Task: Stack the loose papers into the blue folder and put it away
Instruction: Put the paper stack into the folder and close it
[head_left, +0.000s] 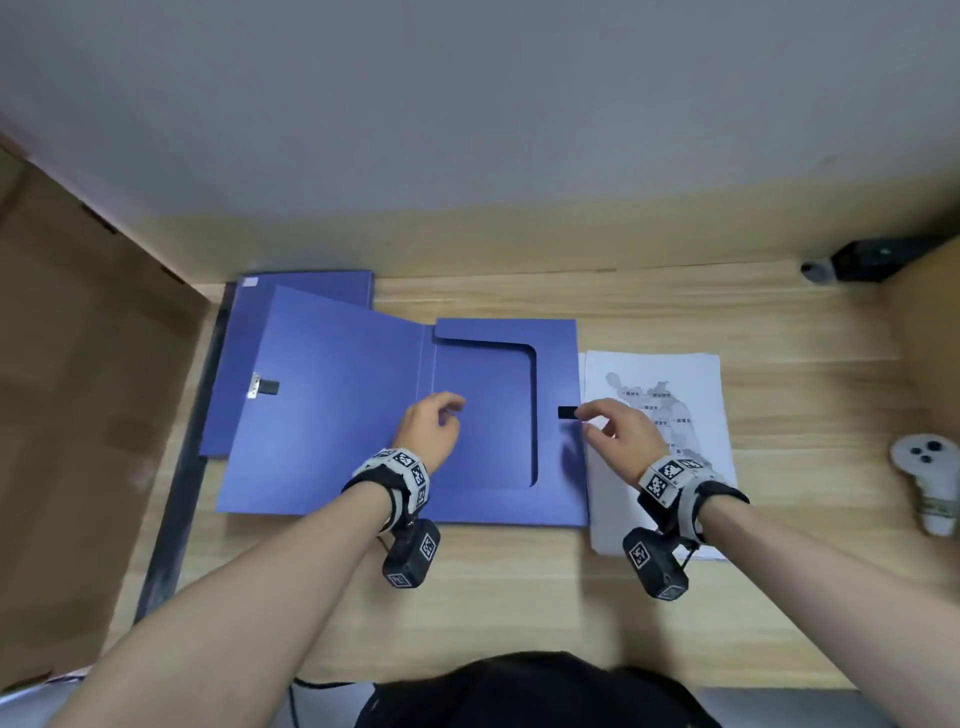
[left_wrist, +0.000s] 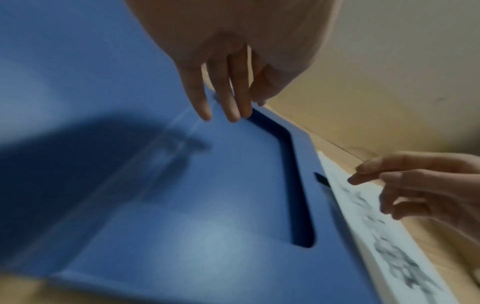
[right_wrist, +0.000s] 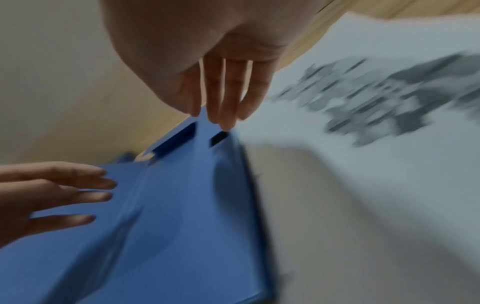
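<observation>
The blue folder (head_left: 483, 415) lies open on the wooden desk (head_left: 519, 597), its lid (head_left: 332, 415) flipped out to the left. My left hand (head_left: 441, 415) hovers over the folder's inner tray with relaxed fingers (left_wrist: 226, 98), holding nothing. A stack of white papers (head_left: 685, 379) printed with a grey map lies just right of the folder. My right hand (head_left: 597, 421) is above the papers' left edge, its straight fingers (right_wrist: 221, 92) pointing at the black clasp tab (head_left: 567, 413) on the folder's right rim. It grips nothing that I can see.
A second blue folder (head_left: 306, 286) lies behind the open lid. A white controller (head_left: 930, 478) rests at the right, and a black device (head_left: 872, 257) sits at the back right. Cardboard panels (head_left: 78, 415) wall in the desk's left and right sides.
</observation>
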